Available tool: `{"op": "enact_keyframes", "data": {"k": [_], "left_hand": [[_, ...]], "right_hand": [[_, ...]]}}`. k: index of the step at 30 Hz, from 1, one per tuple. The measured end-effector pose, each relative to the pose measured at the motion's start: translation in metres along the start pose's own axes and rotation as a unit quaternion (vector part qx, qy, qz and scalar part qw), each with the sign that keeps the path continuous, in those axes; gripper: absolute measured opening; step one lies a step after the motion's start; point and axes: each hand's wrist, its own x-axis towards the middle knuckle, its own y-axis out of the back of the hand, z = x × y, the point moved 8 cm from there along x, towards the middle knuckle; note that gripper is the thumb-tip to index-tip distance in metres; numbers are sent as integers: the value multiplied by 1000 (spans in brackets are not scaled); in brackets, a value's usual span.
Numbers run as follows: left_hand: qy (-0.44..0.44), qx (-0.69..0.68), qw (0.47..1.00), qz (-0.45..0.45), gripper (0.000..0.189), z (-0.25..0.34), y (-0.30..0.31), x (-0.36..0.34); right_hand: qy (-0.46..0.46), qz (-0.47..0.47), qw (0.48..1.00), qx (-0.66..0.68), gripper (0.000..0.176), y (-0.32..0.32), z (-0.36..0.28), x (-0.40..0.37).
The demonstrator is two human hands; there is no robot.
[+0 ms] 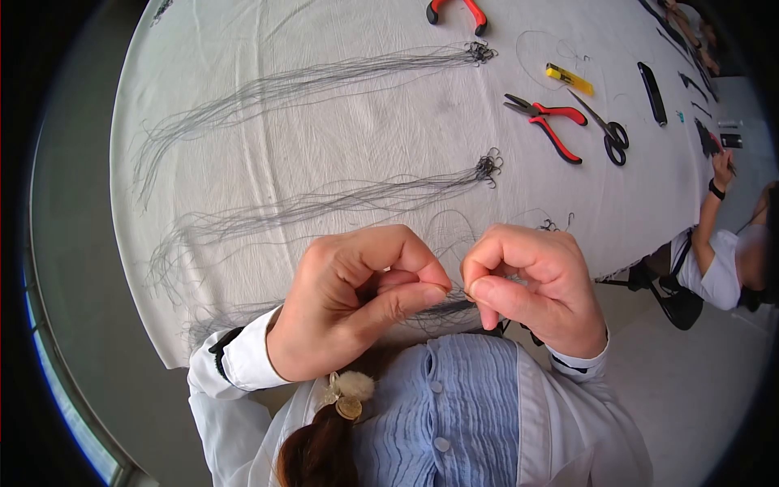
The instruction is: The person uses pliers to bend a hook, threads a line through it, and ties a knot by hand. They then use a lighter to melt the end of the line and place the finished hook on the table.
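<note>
My left hand (357, 296) is closed in a pinch, thumb against forefinger, just above the near edge of the table. Close beside it, my right hand (531, 284) pinches too, and the fingertips of both hands almost meet. Whatever they hold is too fine to make out. A thin loop of line (451, 213) curves over the cloth just beyond them. Behind the hands lies a bundle of fishing hooks (488, 167) with long grey fishing lines (324, 201) trailing left. A few loose hooks (550, 225) show past my right hand. Another bundle of lines, partly hidden, lies beneath my left wrist.
Farther back is another bundle of hooks (480, 53). Red-handled pliers (545, 122), black scissors (608, 130), a yellow case (570, 79) and a black bar-shaped object (652, 93) lie right on the white cloth (365, 138). Other people sit at the right edge.
</note>
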Motion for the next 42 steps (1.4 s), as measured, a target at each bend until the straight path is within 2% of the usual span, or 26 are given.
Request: {"op": "enact_keyframes", "data": {"k": [5, 7, 13, 18, 20, 23, 29, 31, 33, 34, 36, 37, 38, 40, 42], "left_hand": [[13, -94, 995, 23, 6, 1, -1, 1], [35, -14, 999, 15, 7, 5, 0, 0], [24, -18, 999, 19, 9, 1, 1, -1], [37, -43, 998, 19, 8, 0, 0, -1], [40, -41, 998, 20, 8, 0, 1, 0], [6, 32, 999, 2, 9, 6, 1, 1], [20, 4, 1000, 20, 11, -3, 1, 1], [51, -94, 994, 35, 10, -12, 1, 2], [56, -113, 991, 33, 10, -16, 2, 4], [61, -133, 989, 32, 10, -17, 3, 4], [76, -174, 981, 45, 10, -18, 4, 6], [92, -215, 971, 55, 11, -21, 4, 5], [91, -216, 970, 56, 11, -21, 5, 6], [101, -243, 963, 62, 11, -24, 5, 6], [94, -241, 964, 62, 10, -24, 5, 6]], "right_hand": [[-22, -16, 999, 24, 12, -2, 4, 0], [-21, -22, 999, 31, 12, -3, 5, 1], [-35, -34, 998, 28, 16, -6, 7, 2], [-76, -64, 989, 105, 18, -11, 15, 0], [-68, -53, 992, 95, 18, -10, 15, 0], [-63, -39, 994, 81, 16, -8, 13, 0], [-90, -13, 991, 102, 13, -6, 14, 0], [-101, -3, 989, 108, 11, -6, 17, 1], [10, 68, 997, -35, 7, 5, 6, 5], [10, 66, 997, -35, 7, 3, 9, 6], [83, 169, 982, -9, 5, 17, 1, 2], [67, 181, 981, 21, 7, 18, 1, -1], [66, 180, 981, 21, 7, 20, -1, -1], [132, 119, 979, -101, 9, 12, -15, 1], [142, 122, 976, -116, 8, 9, -15, 3]]}}
